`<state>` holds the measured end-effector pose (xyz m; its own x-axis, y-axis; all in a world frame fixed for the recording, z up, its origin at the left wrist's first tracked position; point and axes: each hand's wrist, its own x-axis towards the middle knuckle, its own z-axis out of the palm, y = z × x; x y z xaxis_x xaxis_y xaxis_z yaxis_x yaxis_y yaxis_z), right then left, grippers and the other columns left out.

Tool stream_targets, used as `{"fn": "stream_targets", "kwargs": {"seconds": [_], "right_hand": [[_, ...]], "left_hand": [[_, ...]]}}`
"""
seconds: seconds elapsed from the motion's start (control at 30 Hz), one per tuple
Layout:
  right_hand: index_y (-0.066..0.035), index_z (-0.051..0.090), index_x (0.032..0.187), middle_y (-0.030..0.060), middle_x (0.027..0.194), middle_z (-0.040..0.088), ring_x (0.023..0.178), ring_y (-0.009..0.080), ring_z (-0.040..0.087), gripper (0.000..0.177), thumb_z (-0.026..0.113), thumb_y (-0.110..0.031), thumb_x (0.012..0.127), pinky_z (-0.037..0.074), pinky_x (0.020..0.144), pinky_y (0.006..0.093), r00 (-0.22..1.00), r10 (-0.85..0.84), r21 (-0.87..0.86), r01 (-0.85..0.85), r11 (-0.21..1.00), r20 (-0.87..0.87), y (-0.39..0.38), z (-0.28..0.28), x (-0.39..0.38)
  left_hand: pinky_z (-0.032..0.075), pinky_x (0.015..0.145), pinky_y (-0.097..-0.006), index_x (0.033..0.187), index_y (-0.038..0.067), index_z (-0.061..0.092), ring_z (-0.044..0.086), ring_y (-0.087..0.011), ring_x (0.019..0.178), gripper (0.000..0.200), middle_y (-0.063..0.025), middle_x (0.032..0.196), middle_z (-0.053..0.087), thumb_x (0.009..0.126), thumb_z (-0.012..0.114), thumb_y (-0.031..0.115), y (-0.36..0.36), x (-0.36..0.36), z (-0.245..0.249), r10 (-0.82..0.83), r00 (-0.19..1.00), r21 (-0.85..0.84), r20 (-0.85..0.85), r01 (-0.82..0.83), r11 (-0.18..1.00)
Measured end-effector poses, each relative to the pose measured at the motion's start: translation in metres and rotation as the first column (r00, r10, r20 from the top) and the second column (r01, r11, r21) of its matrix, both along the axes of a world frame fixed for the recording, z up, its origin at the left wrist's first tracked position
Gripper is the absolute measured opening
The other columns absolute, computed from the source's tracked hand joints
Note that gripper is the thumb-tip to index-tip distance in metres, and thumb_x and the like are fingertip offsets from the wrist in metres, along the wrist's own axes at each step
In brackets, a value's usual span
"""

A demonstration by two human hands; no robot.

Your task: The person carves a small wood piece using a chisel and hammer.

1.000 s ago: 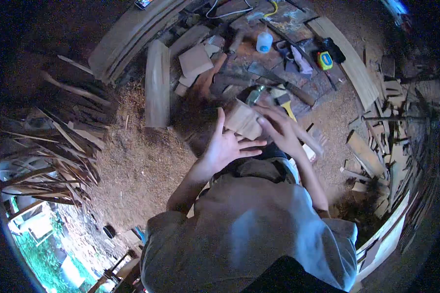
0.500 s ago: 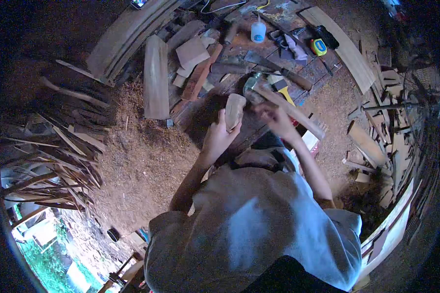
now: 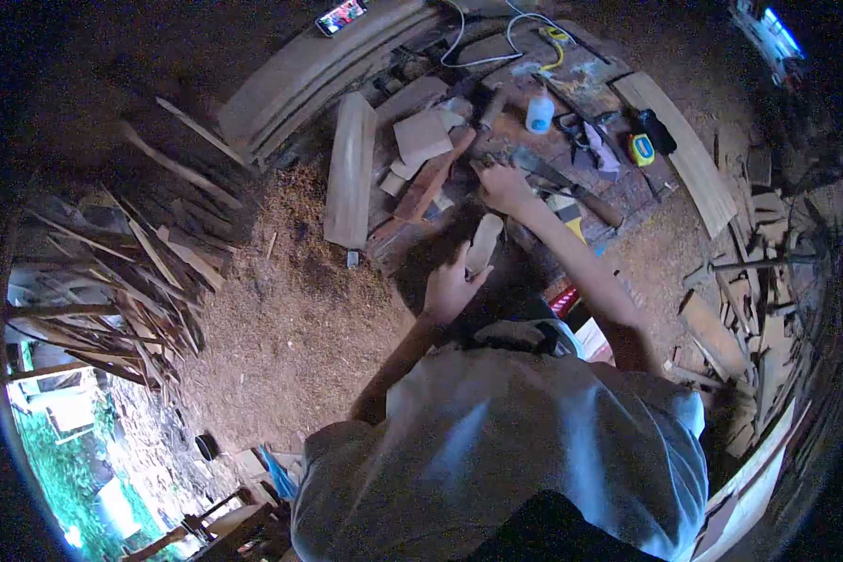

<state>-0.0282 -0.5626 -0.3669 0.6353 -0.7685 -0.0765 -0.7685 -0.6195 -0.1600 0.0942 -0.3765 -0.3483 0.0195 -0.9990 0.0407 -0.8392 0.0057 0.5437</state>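
My left hand grips a small rounded wooden block near the front edge of the workbench. Farther up, my right hand reaches over the bench, its fingers curled at the end of a dark tool handle; whether they hold it is hard to make out. Just left of this hand lies a reddish wooden piece. On its right side are a long blade with a wooden handle and a brush with a yellow handle.
A white bottle, a yellow tape measure and a pale board lie on the bench. A phone rests on planks at the back. Wood scraps are piled at the right; shavings cover the floor.
My right hand has moved up and left across the bench. The long wooden-handled tool near it is no longer visible there. The view has shifted, and my left hand still holds the block.
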Motion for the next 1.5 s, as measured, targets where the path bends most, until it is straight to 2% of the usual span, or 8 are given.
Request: {"fn": "stream_targets", "kwargs": {"seconds": [0.1,0.3,0.4,0.5,0.7,0.87,1.1,1.5], "right_hand": [[-0.006,0.047,0.128,0.0219,0.102,0.06,0.098,0.0341,0.059,0.052,0.059,-0.022,0.079,0.046,0.086,0.0487,0.995,-0.027,-0.166,0.042,0.985,0.091,0.002,-0.001,0.001],[0.005,0.038,0.129,0.0271,0.111,0.056,0.104,0.0436,0.054,0.063,0.063,-0.025,0.079,0.044,0.093,0.0438,0.988,0.101,0.181,-0.122,0.976,0.121,-0.014,0.02,-0.023],[0.007,0.035,0.129,0.0281,0.11,0.055,0.106,0.047,0.051,0.065,0.065,-0.023,0.08,0.043,0.093,0.0438,0.906,-0.055,0.211,-0.038,0.977,0.419,0.001,0.053,-0.052],[0.007,0.034,0.13,0.0258,0.11,0.057,0.103,0.0424,0.055,0.065,0.066,-0.024,0.081,0.043,0.091,0.043,0.758,-0.034,0.008,0.038,0.999,0.652,0.029,0.081,-0.085],[0.003,0.042,0.127,0.0152,0.111,0.059,0.095,0.0216,0.059,0.055,0.069,-0.013,0.082,0.047,0.085,0.0323,0.333,-0.461,0.441,0.138,0.887,0.822,0.11,0.122,-0.121],[-0.002,0.047,0.121,0.0079,0.106,0.062,0.095,0.0146,0.059,0.045,0.069,-0.006,0.082,0.047,0.083,0.0277,-0.017,-0.601,0.6,0.064,0.797,0.799,0.142,0.11,-0.119],[-0.002,0.053,0.113,0.0062,0.102,0.063,0.091,0.012,0.06,0.038,0.071,-0.01,0.08,0.048,0.08,0.0275,0.012,-0.615,0.614,0.046,0.788,0.789,0.135,0.104,-0.101],[-0.001,0.062,0.094,0.0054,0.09,0.065,0.086,0.014,0.061,0.027,0.071,-0.004,0.069,0.048,0.081,0.0304,0.103,-0.334,0.33,0.057,0.942,0.937,0.113,0.101,-0.055]], "left_hand": [[0.051,0.058,-0.0436,0.118,0.004,0.052,0.063,-0.037,0.064,0.053,-0.0197,0.07,0.063,0.081,0.063,0.041,0.0,-0.001,-0.01,0.022,1.0,-0.077,-0.006,-0.023,0.997],[0.052,0.057,-0.0427,0.118,0.005,0.051,0.064,-0.034,0.064,0.05,-0.0186,0.071,0.064,0.083,0.061,0.04,-0.014,0.013,0.0,0.063,0.978,-0.004,0.201,-0.064,0.998],[0.052,0.059,-0.0436,0.119,0.004,0.049,0.065,-0.0352,0.069,0.053,-0.0212,0.076,0.065,0.084,0.059,0.042,-0.022,0.027,-0.015,0.078,0.995,0.016,0.057,-0.079,0.997],[0.051,0.063,-0.0444,0.121,0.0,0.047,0.064,-0.0371,0.071,0.061,-0.0218,0.079,0.065,0.083,0.06,0.046,-0.021,0.034,-0.007,0.007,0.995,0.036,0.097,-0.011,0.999],[0.051,0.064,-0.0437,0.118,-0.001,0.049,0.065,-0.0362,0.073,0.058,-0.0202,0.079,0.065,0.081,0.066,0.041,0.008,0.032,-0.02,-0.07,0.983,-0.056,-0.167,0.061,0.997],[0.051,0.066,-0.0425,0.117,-0.001,0.051,0.065,-0.0346,0.073,0.053,-0.0189,0.079,0.065,0.081,0.068,0.035,0.022,0.017,-0.009,-0.073,0.995,-0.028,-0.067,0.071,0.997],[0.048,0.086,-0.0401,0.129,0.006,0.046,0.058,-0.036,0.106,0.057,-0.0178,0.12,0.057,0.08,0.07,0.025,0.004,0.019,-0.02,-0.159,0.916,-0.156,-0.368,0.107,0.982],[0.052,0.078,-0.0371,0.128,0.008,0.05,0.06,-0.0332,0.102,0.058,-0.0202,0.112,0.06,0.077,0.074,0.025,-0.006,0.023,-0.024,-0.067,0.907,-0.211,-0.416,-0.025,0.977]]}}
